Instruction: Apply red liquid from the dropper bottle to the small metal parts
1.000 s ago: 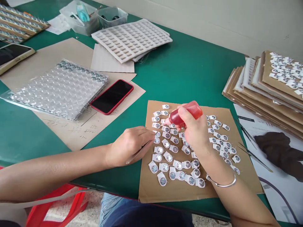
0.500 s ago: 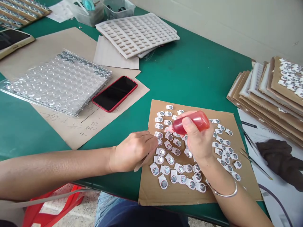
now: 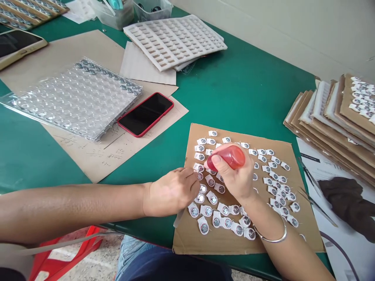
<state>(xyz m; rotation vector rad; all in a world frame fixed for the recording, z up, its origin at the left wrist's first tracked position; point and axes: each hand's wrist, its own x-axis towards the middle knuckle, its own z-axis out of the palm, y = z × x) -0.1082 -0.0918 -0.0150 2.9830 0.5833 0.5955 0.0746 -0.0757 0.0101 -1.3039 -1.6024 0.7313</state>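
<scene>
My right hand (image 3: 234, 179) grips a red translucent plastic dropper bottle (image 3: 228, 158), tilted with its nozzle down over the rows of small round metal discs on white paper tabs (image 3: 224, 210). The nozzle tip is hidden by the bottle and fingers. My left hand (image 3: 172, 193) rests at the left edge of the discs, its fingers closed around a thin metal tool, probably tweezers (image 3: 179, 217), whose tip is hidden. The discs lie on a brown cardboard sheet (image 3: 187, 238). A metal bangle (image 3: 271, 236) circles my right wrist.
The green table (image 3: 234, 86) holds a red-cased phone (image 3: 145, 114), a bubble-wrap sheet (image 3: 76, 99), a white foam tray (image 3: 174, 41) and a stack of cardboard sheets (image 3: 328, 121). Metal tweezers (image 3: 315, 205) and a dark cloth (image 3: 345, 199) lie on paper at right.
The whole view has shifted slightly as my head moved. The red bottle has swung more upright, and my right hand has drawn closer to my left hand over the discs.
</scene>
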